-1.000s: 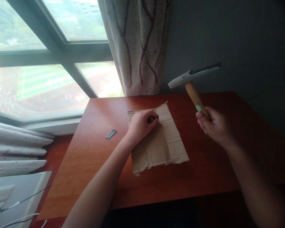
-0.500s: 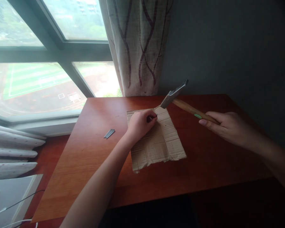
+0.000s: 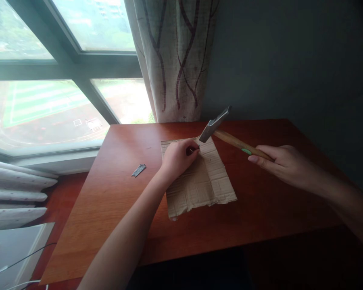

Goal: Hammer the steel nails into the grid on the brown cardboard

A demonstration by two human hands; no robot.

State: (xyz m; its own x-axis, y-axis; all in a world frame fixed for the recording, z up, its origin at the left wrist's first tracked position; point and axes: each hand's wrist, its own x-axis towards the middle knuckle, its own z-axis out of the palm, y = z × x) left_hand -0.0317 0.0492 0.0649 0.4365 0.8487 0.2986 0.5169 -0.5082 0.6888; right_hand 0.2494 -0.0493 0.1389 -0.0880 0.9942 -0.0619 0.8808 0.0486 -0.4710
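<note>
A torn piece of brown cardboard [image 3: 205, 181] lies flat on a red-brown wooden table [image 3: 115, 201]. My left hand [image 3: 177, 158] rests on its far edge, with thumb and forefinger pinched on a small dark nail that stands on the cardboard. My right hand [image 3: 282, 163] grips the wooden handle of a hammer [image 3: 219, 125]. The hammer's metal head hangs just right of and above my left fingertips, close to the nail.
A small bundle of loose nails [image 3: 138, 170] lies on the table left of the cardboard. A patterned curtain [image 3: 175, 60] hangs behind the table beside a large window [image 3: 57, 80]. A dark wall stands to the right. White cables [image 3: 18, 266] lie at lower left.
The hammer has swung down from an upright raised position to a low slant, its head now close over the nail. My left hand has stayed pinched at the same spot on the cardboard.
</note>
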